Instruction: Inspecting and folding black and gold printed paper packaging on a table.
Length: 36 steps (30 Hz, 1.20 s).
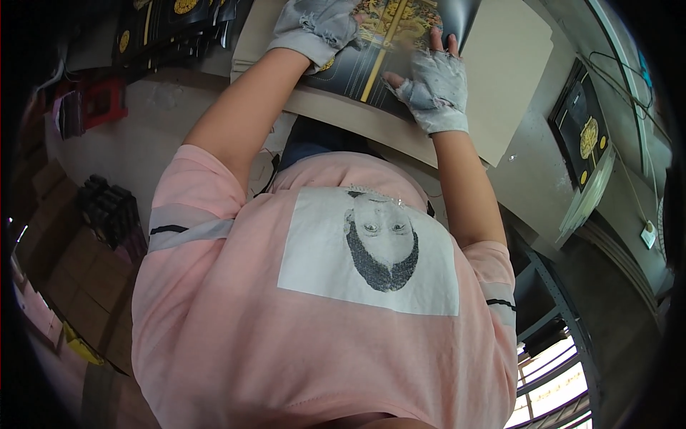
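A glossy black sheet printed with gold ornament and a gold stripe (pixel 373 75) lies over pale grey-beige boards (pixel 500 64) at the top of the view. My left hand (pixel 314 30), in a worn grey fingerless glove, rests on the sheet's left part; its fingers show only in part near the upper edge and seem laid flat. On the right part of the sheet lies my right hand (pixel 434 86), gloved the same way, with bare fingertips spread and the thumb out to the left. Neither hand visibly grips anything.
More black-and-gold printed pieces (pixel 168 32) are piled at the far left. Another black-and-gold stack (pixel 586 132) stands at the right, beside hanging cables (pixel 639 107). A red holder (pixel 103 99) sits at the table's left end. Cardboard boxes (pixel 82 279) are on the left.
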Each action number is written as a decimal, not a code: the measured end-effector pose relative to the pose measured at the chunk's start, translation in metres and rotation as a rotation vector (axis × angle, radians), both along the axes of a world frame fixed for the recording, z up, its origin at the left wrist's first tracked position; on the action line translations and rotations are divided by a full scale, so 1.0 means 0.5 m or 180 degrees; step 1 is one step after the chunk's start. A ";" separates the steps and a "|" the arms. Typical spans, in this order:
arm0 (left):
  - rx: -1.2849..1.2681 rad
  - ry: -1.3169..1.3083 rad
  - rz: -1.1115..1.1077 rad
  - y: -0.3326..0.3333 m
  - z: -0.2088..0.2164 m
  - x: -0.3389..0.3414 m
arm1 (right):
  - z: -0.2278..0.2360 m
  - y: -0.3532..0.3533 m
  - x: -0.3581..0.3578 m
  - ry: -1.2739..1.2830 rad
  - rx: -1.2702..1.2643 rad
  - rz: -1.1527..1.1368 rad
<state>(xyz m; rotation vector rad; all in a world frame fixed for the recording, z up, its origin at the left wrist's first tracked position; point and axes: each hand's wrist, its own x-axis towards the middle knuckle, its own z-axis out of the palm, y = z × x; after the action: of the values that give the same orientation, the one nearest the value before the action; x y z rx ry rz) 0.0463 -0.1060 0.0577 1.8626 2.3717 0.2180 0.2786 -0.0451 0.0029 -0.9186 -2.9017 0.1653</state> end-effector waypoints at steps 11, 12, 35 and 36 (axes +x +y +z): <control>-0.0033 -0.0094 0.0030 -0.013 -0.025 -0.003 | 0.012 -0.009 -0.006 -0.0198 0.0180 -0.0189; -0.0034 -0.0095 0.0031 -0.013 -0.030 -0.004 | 0.012 -0.009 -0.006 -0.0198 0.0179 -0.0188; -0.0630 0.0453 -0.1276 -0.107 -0.102 0.074 | 0.022 -0.003 0.000 -0.0401 -0.0008 -0.0276; -0.0635 0.0434 -0.1278 -0.108 -0.100 0.073 | 0.017 -0.003 0.003 -0.0391 0.0008 -0.0270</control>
<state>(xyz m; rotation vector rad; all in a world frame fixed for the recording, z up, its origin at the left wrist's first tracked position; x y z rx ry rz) 0.0828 -0.1598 0.0075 2.2527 1.9460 -0.1814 0.2802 -0.0464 0.0115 -1.0862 -2.9653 0.1022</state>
